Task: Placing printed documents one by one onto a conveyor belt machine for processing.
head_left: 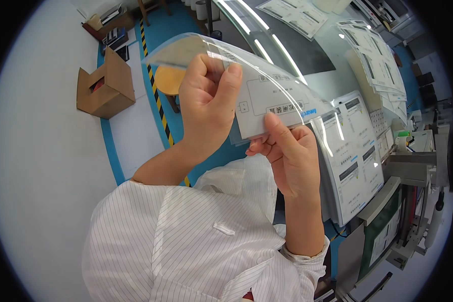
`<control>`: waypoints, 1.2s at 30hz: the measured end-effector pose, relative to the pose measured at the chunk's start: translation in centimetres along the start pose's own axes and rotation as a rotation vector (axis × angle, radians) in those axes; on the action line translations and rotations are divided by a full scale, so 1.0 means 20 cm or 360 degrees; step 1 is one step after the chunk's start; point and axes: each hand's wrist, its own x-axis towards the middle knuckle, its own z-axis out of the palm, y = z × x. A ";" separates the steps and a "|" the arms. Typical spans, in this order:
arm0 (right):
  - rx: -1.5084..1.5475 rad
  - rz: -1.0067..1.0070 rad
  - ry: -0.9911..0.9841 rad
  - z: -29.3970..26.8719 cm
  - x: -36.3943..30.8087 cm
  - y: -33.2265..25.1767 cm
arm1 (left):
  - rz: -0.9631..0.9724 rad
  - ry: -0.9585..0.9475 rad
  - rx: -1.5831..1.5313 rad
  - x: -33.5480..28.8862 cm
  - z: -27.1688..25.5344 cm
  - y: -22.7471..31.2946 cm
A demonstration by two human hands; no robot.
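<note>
Between my two hands is a bent, glossy clear plastic sheet (274, 90) with black line boxes and print and a small blue mark. My left hand (209, 95) pinches its left part, thumb on top, fingers curled at the edge. Lower on the same sheet, my right hand (291, 151) grips the near edge with its thumb on the printed face and its fingers underneath. The sheet's far left corner curls upward and catches the light. Just right of my right hand lies a stack of printed sheets (350, 161) on the table.
A glass-topped table (332, 83) with bright reflections stretches ahead, bearing more printed sheets (375, 60) at the right. Beyond my right arm stands a machine with a green panel (380, 231). On the left floor are an open cardboard box (105, 88) and a round wooden stool (167, 79).
</note>
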 end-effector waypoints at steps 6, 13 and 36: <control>-0.0183 -0.0191 0.0030 -0.06 -0.15 -0.07 | 0.0196 0.0012 0.0027 0.00 0.18 0.03; -0.0116 -0.0305 0.0314 -0.51 -0.63 -0.01 | 0.0492 0.0096 0.0113 0.31 0.35 0.04; 0.0258 -0.1530 0.3231 -2.07 -2.18 0.23 | -0.1080 -0.0432 -0.0083 1.16 1.87 -2.23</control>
